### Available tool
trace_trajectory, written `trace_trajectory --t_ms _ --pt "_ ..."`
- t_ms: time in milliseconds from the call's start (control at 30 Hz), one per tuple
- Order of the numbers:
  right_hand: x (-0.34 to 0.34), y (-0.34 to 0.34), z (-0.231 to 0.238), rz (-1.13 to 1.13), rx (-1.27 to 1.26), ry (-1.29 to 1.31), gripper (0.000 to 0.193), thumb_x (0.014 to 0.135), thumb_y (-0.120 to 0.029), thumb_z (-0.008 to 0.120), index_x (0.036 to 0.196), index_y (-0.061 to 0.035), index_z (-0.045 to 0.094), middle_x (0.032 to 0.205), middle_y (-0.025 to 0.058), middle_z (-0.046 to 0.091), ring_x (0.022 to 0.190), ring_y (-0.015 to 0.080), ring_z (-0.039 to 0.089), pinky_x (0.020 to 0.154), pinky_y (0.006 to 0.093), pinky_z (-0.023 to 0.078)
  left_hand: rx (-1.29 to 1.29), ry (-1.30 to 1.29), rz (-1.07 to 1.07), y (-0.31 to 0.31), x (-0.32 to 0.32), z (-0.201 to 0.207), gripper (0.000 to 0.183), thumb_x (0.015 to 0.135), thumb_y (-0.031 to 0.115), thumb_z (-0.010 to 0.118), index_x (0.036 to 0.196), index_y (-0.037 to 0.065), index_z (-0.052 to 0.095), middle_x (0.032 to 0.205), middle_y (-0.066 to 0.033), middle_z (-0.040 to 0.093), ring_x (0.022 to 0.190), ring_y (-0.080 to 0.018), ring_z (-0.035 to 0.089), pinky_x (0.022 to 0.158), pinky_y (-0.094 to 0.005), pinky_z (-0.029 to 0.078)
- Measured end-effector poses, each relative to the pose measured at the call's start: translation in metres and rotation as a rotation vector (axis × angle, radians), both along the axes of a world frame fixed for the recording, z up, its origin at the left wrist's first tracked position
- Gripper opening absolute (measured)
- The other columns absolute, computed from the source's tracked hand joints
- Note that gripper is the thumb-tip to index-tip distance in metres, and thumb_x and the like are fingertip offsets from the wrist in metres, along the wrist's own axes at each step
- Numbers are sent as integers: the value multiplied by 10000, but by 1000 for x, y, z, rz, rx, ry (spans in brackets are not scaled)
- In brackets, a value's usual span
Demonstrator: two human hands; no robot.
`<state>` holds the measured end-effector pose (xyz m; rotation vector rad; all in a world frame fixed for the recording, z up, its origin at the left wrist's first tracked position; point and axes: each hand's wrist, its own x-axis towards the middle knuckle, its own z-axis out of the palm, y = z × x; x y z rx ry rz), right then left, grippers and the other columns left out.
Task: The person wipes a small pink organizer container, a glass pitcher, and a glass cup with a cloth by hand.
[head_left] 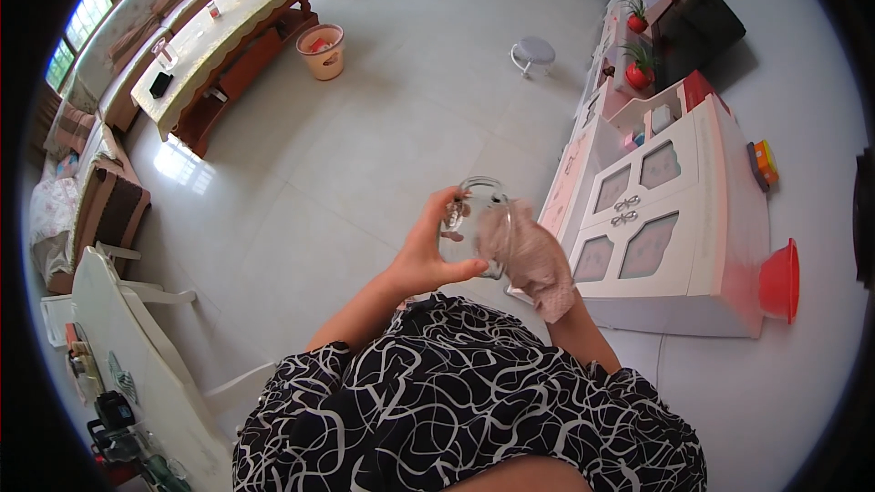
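Observation:
My left hand [427, 251] is wrapped round the side of a clear glass jar [465, 244], thumb along its near side and fingers on the far side. The jar is held in the air in front of my body, tilted, with a rounded glass loop or rim at its far end. A crumpled pale pink cloth [544, 271] covers my right hand [565, 307], hiding its fingers. The cloth is pressed against the jar's right end; whether part of it goes inside is hard to tell through the glass.
A white cabinet [674, 219] stands close on my right, a red basin [779, 282] beside it. At the lower left is a white table [137, 355] with chairs. Farther off are a bin [323, 64], a small stool [533, 50] and a long covered coffee table [196, 59] before a sofa.

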<state>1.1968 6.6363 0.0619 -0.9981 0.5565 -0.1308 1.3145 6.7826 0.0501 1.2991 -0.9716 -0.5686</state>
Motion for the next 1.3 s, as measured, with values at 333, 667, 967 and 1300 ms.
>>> trace_trajectory --t_ms 333,667,967,1300 --pt "2 18 24 40 -477 -123 208 787 -96 579 971 0 566 893 30 602 823 87 539 728 227 434 -191 121 -78 -18 -19 -12 876 597 259 756 1254 12 230 1198 -139 356 1120 -226 362 937 -342 304" --pt "-31 -50 42 369 -908 155 209 840 -82 493 1030 3 515 898 49 570 824 95 499 745 241 415 -181 751 -4 -17 -12 -23 537 764 62 519 1249 35 291 1143 -118 427 996 -210 478 647 -324 511" --pt "-4 28 13 -149 -1367 -346 334 773 -260 608 931 4 479 720 127 551 605 282 541 524 337 430 -126 949 56 -31 -29 -11 456 851 414 385 1109 44 452 1044 -101 533 947 -214 527 797 -363 437" --pt "1 10 4 -130 -1386 -323 336 800 -281 578 933 24 531 571 106 524 479 257 526 440 298 412 92 1382 -366 -19 -17 -12 567 839 492 383 1178 37 393 1108 -112 509 976 -225 523 765 -426 458"
